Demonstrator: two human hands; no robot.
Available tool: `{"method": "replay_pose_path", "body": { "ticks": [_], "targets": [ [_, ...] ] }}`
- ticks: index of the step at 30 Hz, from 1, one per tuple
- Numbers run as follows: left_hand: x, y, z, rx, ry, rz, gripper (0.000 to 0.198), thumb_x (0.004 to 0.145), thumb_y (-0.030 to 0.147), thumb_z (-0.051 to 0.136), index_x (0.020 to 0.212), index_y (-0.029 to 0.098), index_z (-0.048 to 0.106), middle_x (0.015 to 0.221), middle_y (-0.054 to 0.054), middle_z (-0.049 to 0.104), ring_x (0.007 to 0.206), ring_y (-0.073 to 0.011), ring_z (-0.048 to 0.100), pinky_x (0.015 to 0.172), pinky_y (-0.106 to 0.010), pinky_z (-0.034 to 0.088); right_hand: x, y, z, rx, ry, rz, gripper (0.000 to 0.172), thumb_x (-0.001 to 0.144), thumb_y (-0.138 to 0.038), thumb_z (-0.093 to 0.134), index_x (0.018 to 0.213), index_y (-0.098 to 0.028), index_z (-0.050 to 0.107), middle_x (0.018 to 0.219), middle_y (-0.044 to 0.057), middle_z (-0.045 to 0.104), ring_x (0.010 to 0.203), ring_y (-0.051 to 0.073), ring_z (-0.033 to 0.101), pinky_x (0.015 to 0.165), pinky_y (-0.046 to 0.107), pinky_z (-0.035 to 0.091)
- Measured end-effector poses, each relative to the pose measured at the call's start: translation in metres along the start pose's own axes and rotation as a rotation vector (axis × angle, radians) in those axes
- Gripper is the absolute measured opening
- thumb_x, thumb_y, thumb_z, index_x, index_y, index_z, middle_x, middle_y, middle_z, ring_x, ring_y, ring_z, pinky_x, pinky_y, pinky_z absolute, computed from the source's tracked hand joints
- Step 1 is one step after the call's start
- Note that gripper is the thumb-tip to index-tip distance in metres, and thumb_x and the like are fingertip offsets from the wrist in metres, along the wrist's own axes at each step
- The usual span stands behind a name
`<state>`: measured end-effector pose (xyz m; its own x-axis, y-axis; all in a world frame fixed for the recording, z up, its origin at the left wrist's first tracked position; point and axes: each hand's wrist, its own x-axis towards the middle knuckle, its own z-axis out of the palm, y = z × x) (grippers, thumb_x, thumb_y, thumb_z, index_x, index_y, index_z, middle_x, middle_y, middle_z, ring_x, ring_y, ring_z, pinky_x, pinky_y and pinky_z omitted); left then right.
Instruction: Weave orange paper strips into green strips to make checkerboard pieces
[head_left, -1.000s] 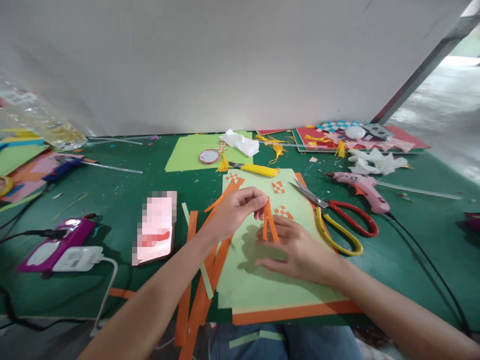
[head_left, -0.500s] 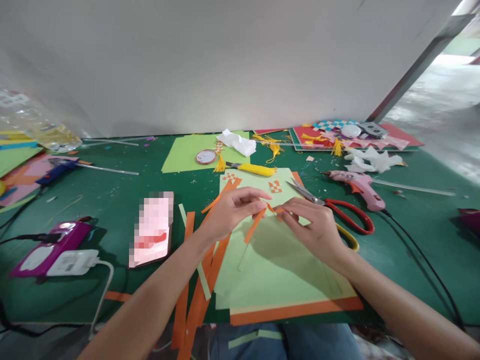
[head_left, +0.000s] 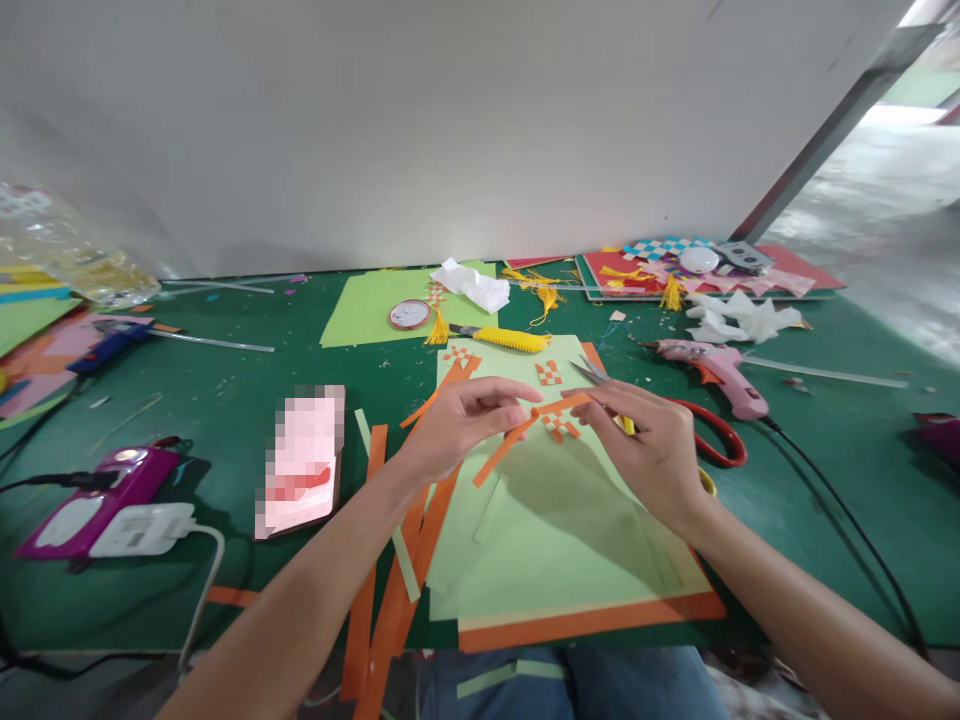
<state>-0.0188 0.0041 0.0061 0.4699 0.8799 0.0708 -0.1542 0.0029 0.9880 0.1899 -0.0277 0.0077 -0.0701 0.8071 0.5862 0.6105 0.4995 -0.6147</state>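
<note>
Between my two hands is an orange paper strip (head_left: pixel 499 455), bent near its middle, one end hanging down to the left. My left hand (head_left: pixel 472 415) pinches it at the bend between thumb and fingers. At the other end, my right hand (head_left: pixel 641 435) grips the strip's tip. Below the strip lies a small orange and pale woven paper piece (head_left: pixel 559 428); another woven piece (head_left: pixel 548 373) rests farther back on the pale green paper sheets (head_left: pixel 555 540). Scissors with red and yellow handles (head_left: pixel 724 437) lie partly hidden behind my right hand.
Long orange strips (head_left: pixel 364 570) and a phone (head_left: pixel 304 460) lie to the left, near a purple power strip (head_left: pixel 105 500). A yellow cutter knife (head_left: pixel 510 338) lies behind the sheets. On the right are a pink glue gun (head_left: pixel 712 370) and its cord.
My right hand has moved slightly right, drawing its end of the orange strip out straighter. The small woven piece beneath shows more clearly. My left hand has stayed nearly still.
</note>
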Motion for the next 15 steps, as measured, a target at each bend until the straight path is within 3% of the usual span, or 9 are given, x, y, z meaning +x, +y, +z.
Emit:
{"method": "replay_pose_path", "body": {
  "ticks": [15],
  "targets": [
    [-0.0005,-0.0008,-0.0002,0.009,-0.022,-0.037,0.018,0.078,0.029,0.075,0.095,0.021,0.076,0.074,-0.001,0.067,0.060,-0.0077,0.055,0.061,-0.020,0.044,0.0006,-0.0011,-0.0008,0.032,0.031,0.027,0.019,0.089,-0.018,0.055,0.087,-0.019,0.073,0.067,0.001,0.066,0.061,0.015,0.061,0.059,0.028,0.046]
  ]
}}
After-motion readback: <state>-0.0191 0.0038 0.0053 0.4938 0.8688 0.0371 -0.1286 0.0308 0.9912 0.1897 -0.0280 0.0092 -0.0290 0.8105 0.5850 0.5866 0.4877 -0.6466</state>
